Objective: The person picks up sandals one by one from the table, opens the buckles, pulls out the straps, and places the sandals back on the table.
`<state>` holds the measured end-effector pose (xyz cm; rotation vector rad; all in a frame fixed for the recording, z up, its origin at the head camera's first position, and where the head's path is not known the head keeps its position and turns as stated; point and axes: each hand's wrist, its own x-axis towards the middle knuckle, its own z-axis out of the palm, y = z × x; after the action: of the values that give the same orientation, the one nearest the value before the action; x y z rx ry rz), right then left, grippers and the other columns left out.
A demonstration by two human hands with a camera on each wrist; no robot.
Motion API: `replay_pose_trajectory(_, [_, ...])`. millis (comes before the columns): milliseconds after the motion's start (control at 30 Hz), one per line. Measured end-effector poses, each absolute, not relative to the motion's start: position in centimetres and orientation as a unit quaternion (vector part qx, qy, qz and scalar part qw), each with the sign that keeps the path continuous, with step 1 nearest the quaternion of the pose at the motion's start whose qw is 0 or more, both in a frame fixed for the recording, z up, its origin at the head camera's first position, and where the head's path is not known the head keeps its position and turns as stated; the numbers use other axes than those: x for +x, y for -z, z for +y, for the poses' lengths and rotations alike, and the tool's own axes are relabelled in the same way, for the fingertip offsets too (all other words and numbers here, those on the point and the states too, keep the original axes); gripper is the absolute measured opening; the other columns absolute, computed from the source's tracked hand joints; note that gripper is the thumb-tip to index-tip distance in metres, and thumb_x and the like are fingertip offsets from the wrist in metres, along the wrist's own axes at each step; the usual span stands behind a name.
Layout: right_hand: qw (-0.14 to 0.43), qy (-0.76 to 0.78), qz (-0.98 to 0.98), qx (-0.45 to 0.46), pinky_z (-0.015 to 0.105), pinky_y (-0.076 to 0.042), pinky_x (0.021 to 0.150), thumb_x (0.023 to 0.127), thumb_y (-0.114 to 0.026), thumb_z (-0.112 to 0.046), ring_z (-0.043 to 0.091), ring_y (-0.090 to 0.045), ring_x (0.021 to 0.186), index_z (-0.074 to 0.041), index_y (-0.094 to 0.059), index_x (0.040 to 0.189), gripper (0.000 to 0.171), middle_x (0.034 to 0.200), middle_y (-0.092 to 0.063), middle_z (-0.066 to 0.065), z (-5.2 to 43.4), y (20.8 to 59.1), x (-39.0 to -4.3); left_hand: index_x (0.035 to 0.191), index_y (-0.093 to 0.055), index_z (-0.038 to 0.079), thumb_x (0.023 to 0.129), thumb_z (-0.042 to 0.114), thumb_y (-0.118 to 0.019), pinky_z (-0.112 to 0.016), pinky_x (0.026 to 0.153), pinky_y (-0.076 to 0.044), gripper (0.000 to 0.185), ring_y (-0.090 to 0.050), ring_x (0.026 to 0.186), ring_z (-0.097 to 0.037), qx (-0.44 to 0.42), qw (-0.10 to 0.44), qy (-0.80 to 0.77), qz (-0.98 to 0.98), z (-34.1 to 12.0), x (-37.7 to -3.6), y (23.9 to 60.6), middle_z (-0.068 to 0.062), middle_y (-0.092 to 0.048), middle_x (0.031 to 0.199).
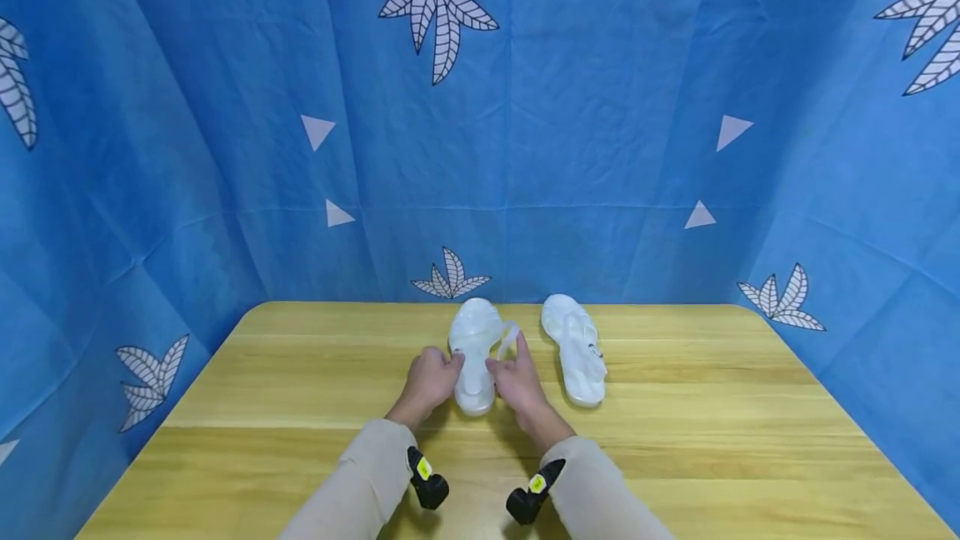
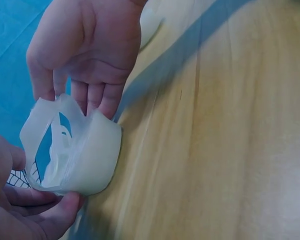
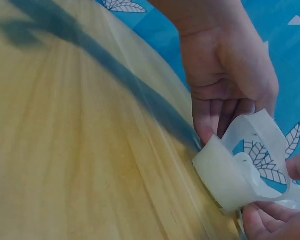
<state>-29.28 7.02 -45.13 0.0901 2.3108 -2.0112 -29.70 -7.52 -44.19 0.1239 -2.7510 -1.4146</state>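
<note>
Two translucent white jelly sandals lie on the wooden table (image 1: 300, 407). Both hands are on the heel end of the left sandal (image 1: 474, 338). My left hand (image 1: 448, 365) grips its left side, and my right hand (image 1: 501, 363) holds its right side and the loose strap (image 1: 510, 338). In the left wrist view the sandal's heel (image 2: 87, 157) is lifted and bent between the left hand's fingers (image 2: 45, 217) below and the right hand's fingers (image 2: 92, 97) above. The right wrist view has the same heel (image 3: 227, 175) between my left hand (image 3: 225, 75) and my right hand (image 3: 272, 222). The other sandal (image 1: 576, 348) lies untouched to the right.
Blue cloth with leaf prints (image 1: 480, 148) walls in the table at the back and on both sides. Black wrist cameras (image 1: 427, 482) hang under both sleeves. Bare tabletop lies to the left, right and front of the sandals.
</note>
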Motion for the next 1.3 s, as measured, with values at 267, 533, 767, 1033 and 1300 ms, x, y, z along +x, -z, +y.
replay_pose_trajectory(267, [0.008, 0.628, 0.777, 0.037, 0.028, -0.046, 0.069, 0.093, -0.054, -0.013, 0.021, -0.057, 0.082, -0.011, -0.008, 0.152, 0.075, 0.098, -0.059, 0.017, 6.2, 45.2, -30.2, 0.062, -0.045, 0.010, 0.095, 0.025, -0.053, -0.025, 0.045, -0.033, 0.037, -0.041, 0.050, -0.015, 0.051, 0.017, 0.442, -0.895, -7.4, -30.7, 44.1, -0.002, -0.041, 0.056])
replay_pose_trajectory(533, [-0.008, 0.599, 0.799, 0.056, 0.028, -0.045, 0.063, 0.092, -0.056, -0.013, 0.022, -0.056, 0.082, -0.010, -0.010, 0.152, 0.076, 0.110, -0.058, 0.020, 6.1, 45.2, -30.6, 0.070, -0.050, 0.006, 0.095, 0.026, -0.052, -0.025, 0.046, -0.037, 0.032, -0.047, 0.053, -0.016, 0.055, 0.007, 0.418, -0.907, -6.9, -31.1, 44.0, -0.004, -0.045, 0.061])
replay_pose_trajectory(767, [-0.003, 0.599, 0.800, 0.049, 0.040, -0.045, 0.089, 0.092, -0.055, -0.016, 0.029, -0.055, 0.106, -0.006, -0.009, 0.151, 0.075, 0.123, -0.055, 0.022, 6.8, 45.0, -30.7, 0.066, -0.048, 0.009, 0.095, 0.030, -0.050, -0.026, 0.046, -0.036, 0.036, -0.046, 0.053, -0.017, 0.062, 0.011, 0.404, -0.912, -6.7, -31.1, 43.9, -0.004, -0.046, 0.060])
replay_pose_trajectory(1033, [0.016, 0.618, 0.785, 0.040, 0.027, -0.037, 0.054, 0.094, -0.052, -0.017, 0.013, -0.043, 0.057, -0.006, -0.011, 0.151, 0.071, 0.067, -0.050, 0.001, 9.1, 43.7, -30.6, 0.077, -0.057, 0.007, 0.095, 0.034, -0.048, -0.033, 0.057, -0.040, 0.034, -0.052, 0.068, -0.022, 0.063, 0.047, 0.362, -0.929, -7.0, -30.7, 43.2, -0.007, -0.055, 0.074])
replay_pose_trajectory(1300, [0.019, 0.614, 0.789, 0.020, 0.043, -0.048, 0.089, 0.096, -0.051, -0.019, 0.036, -0.052, 0.117, -0.005, -0.020, 0.149, 0.063, 0.134, -0.046, 0.024, 11.5, 42.2, -29.6, 0.115, -0.063, 0.005, 0.090, 0.028, -0.053, -0.048, 0.079, -0.049, 0.036, -0.056, 0.103, -0.032, -0.003, 0.124, 0.301, -0.945, -5.3, -31.1, 41.1, -0.012, -0.060, 0.110])
